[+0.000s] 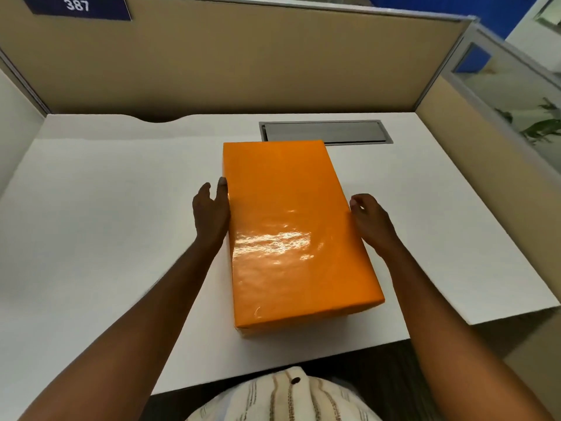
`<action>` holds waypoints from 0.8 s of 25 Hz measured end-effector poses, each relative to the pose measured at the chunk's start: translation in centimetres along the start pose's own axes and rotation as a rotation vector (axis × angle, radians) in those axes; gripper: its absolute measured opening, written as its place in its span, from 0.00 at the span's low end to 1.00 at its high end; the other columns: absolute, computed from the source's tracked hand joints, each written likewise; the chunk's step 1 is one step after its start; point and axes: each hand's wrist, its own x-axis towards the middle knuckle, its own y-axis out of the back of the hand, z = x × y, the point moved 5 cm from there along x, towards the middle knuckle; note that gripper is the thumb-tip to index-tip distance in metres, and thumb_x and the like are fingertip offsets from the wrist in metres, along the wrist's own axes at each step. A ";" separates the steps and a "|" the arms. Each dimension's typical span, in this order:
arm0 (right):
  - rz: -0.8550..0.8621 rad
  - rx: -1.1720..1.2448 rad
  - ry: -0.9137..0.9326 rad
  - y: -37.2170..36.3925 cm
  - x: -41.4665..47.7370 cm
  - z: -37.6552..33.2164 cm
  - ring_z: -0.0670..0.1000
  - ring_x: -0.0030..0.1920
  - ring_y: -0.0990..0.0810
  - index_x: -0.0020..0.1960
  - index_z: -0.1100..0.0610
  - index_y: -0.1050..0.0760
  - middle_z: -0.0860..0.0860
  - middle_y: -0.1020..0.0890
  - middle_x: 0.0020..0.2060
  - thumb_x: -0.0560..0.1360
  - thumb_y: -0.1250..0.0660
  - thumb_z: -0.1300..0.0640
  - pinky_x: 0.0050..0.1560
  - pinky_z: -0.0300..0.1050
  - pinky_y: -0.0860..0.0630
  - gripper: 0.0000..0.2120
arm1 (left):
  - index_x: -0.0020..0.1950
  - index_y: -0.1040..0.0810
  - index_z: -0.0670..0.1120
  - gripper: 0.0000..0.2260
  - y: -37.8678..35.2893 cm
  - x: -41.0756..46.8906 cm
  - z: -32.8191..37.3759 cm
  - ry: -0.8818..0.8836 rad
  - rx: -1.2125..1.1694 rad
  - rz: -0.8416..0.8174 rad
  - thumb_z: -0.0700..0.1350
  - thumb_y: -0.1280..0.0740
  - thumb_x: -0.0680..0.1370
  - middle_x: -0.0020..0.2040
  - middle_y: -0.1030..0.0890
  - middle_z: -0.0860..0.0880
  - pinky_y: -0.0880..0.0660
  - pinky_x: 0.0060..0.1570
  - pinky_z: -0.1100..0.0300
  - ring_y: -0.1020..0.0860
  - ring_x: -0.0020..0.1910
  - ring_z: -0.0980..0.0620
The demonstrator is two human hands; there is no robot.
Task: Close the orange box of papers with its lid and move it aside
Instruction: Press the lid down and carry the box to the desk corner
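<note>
lid already sits flush on the orange box mid-desk, so closing looks done; my left hand and right hand, fingers spread, flank its sides, sliding it aside remains.

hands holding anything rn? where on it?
The orange box, lid on: left hand and right hand flank its long sides. Firm grip cannot be told.
</note>
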 end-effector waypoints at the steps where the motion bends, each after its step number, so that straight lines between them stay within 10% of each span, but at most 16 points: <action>1: -0.055 0.026 -0.058 -0.3 -1.5 1.2 0.59 0.69 0.29 0.73 0.54 0.38 0.55 0.30 0.71 0.82 0.47 0.46 0.66 0.55 0.31 0.23 | 0.75 0.38 0.45 0.31 0.2 -1.2 -0.8 0.025 0.017 -0.080 0.61 0.42 0.78 0.74 0.33 0.43 0.35 0.70 0.43 0.33 0.72 0.42; 5: -0.237 0.184 -0.244 -1.9 -5.1 3.7 0.63 0.66 0.27 0.76 0.50 0.45 0.58 0.31 0.71 0.79 0.54 0.38 0.62 0.59 0.29 0.29 | 0.73 0.35 0.46 0.23 0.1 -5.8 -2.7 0.000 -0.054 -0.287 0.55 0.42 0.80 0.64 0.24 0.48 0.26 0.56 0.53 0.23 0.59 0.46; 11: -0.218 0.350 -0.180 -2.1 -4.9 3.9 0.60 0.60 0.24 0.77 0.44 0.50 0.57 0.32 0.72 0.81 0.56 0.41 0.53 0.55 0.26 0.25 | 0.73 0.32 0.48 0.26 0.2 -6.9 -3.0 0.000 -0.109 -0.120 0.59 0.41 0.78 0.66 0.23 0.45 0.26 0.62 0.43 0.21 0.60 0.44; 16: -0.352 0.744 -0.228 -3.0 -3.9 6.7 0.61 0.61 0.21 0.74 0.39 0.39 0.54 0.26 0.68 0.77 0.47 0.35 0.54 0.62 0.21 0.26 | 0.55 0.20 0.47 0.18 1.5 -8.6 -3.1 0.118 -0.301 0.037 0.60 0.37 0.76 0.48 0.17 0.47 0.23 0.53 0.50 0.19 0.48 0.46; 20: -0.424 0.933 -0.211 -3.5 -3.2 8.3 0.62 0.64 0.23 0.72 0.36 0.37 0.53 0.26 0.69 0.73 0.44 0.33 0.59 0.69 0.26 0.28 | 0.68 0.27 0.54 0.25 1.9 -9.7 -5.6 0.242 -0.392 -0.057 0.62 0.35 0.74 0.64 0.22 0.45 0.29 0.64 0.41 0.24 0.62 0.42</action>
